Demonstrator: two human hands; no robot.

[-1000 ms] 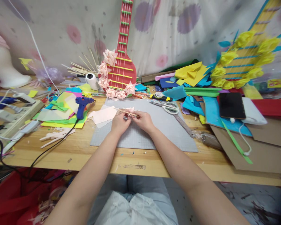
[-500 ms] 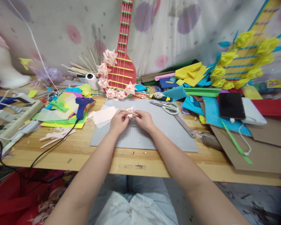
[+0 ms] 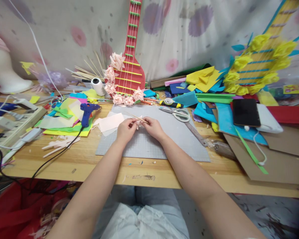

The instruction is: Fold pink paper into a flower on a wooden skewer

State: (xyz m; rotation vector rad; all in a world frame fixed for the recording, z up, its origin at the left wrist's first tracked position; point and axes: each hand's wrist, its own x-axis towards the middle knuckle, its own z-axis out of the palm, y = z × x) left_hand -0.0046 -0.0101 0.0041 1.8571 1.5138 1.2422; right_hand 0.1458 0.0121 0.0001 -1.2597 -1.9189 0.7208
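Note:
My left hand (image 3: 126, 129) and my right hand (image 3: 153, 127) meet over the grey cutting mat (image 3: 174, 139). Both pinch a small pale pink paper piece (image 3: 139, 122) wound round a thin wooden stick (image 3: 137, 117). The stick slants up to the left past my left fingers. A sheet of the same pink paper (image 3: 110, 122) lies on the mat just left of my left hand.
Blue glue gun (image 3: 86, 112) rests on a stack of coloured paper at left. Scissors (image 3: 178, 114) and a metal ruler (image 3: 196, 132) lie right of my hands. A red paper guitar (image 3: 129, 69) with pink flowers leans behind. A black phone (image 3: 246, 112) sits at right.
Both hands have shifted very slightly and turned the pink piece on the stick. Nothing else on the desk has moved.

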